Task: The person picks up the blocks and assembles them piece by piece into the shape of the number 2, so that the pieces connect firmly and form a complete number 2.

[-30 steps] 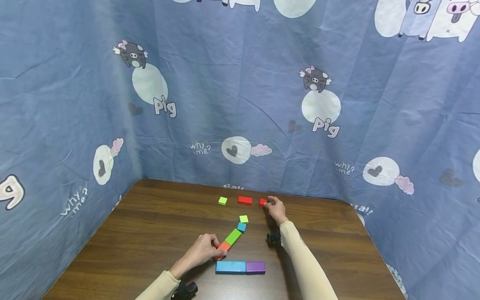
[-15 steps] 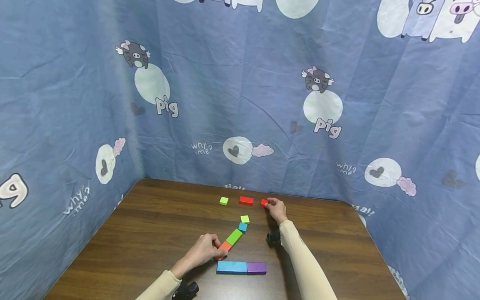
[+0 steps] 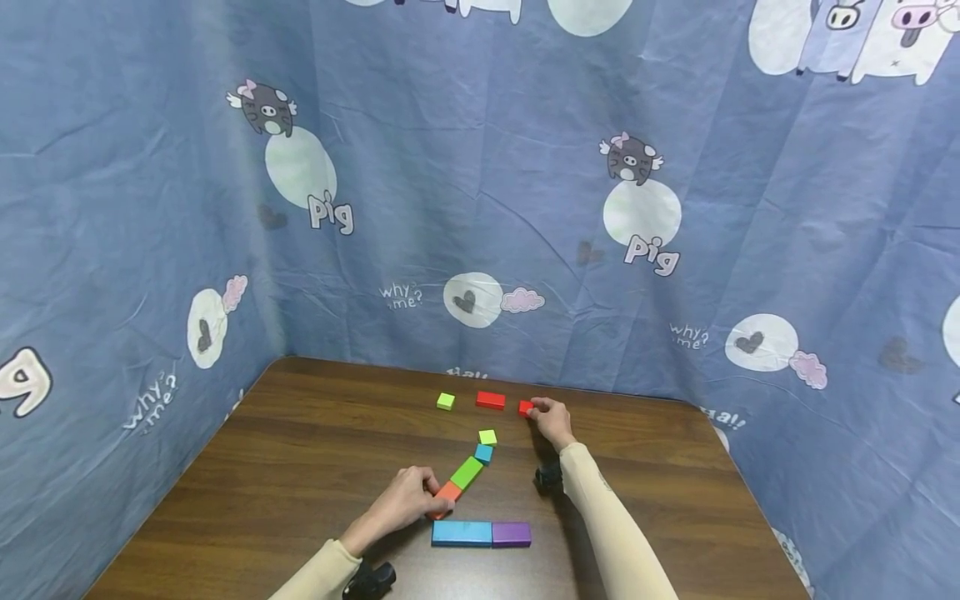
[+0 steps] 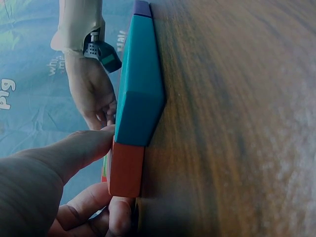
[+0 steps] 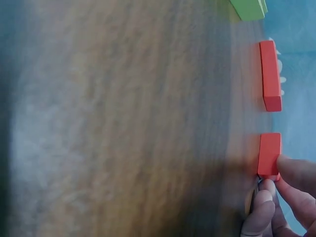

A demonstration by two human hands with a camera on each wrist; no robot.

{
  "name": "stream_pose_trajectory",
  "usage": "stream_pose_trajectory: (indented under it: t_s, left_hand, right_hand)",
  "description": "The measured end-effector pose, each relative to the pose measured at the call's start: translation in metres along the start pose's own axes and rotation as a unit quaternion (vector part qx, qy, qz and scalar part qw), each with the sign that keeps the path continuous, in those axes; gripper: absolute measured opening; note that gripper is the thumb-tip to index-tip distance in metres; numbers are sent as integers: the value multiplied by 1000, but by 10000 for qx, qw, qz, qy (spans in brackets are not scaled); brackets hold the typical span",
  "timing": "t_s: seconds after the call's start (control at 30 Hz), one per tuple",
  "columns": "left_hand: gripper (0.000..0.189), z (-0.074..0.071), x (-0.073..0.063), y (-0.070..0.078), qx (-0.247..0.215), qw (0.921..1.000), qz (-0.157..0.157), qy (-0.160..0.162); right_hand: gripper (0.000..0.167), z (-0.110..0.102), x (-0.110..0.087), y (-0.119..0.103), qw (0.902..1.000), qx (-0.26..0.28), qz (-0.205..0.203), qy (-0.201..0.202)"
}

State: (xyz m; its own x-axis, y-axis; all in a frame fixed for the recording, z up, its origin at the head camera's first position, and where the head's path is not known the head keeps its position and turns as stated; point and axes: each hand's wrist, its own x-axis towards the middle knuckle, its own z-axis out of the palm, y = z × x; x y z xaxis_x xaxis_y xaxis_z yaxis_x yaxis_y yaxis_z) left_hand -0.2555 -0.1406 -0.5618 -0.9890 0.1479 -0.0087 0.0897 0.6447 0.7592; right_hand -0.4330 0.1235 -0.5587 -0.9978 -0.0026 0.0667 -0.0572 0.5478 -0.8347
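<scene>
My left hand [image 3: 405, 500] pinches the orange block [image 3: 447, 493] between thumb and fingers. That block ends a slanted row with a green block [image 3: 467, 473], a small blue block [image 3: 483, 454] and a small yellow-green block [image 3: 487, 437]. At the far side of the table, my right hand [image 3: 553, 423] holds a small red block [image 3: 525, 407] by its right end. In the right wrist view, thumb and fingers grip that red block [image 5: 269, 154] low at the tabletop. A longer red block [image 3: 491, 400] lies to its left, apart from it.
Nearer the front, a long blue block [image 3: 461, 533] and a purple block [image 3: 512, 534] lie end to end. Another small yellow-green block [image 3: 446, 402] sits at the back left. Blue patterned cloth [image 3: 480, 208] hangs behind the wooden table [image 3: 300, 442].
My right hand and the small red block have shifted very slightly toward the front. The left hand stays on the orange block.
</scene>
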Motion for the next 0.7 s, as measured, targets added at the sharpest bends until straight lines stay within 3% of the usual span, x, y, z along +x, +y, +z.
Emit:
stream_pose_trajectory:
  t_s: [0.7]
  left_hand:
    - [29,0,-2,1,2,10000,35,43]
  right_hand:
    - [27,1,-7,-5,9982,-50,-374,-464]
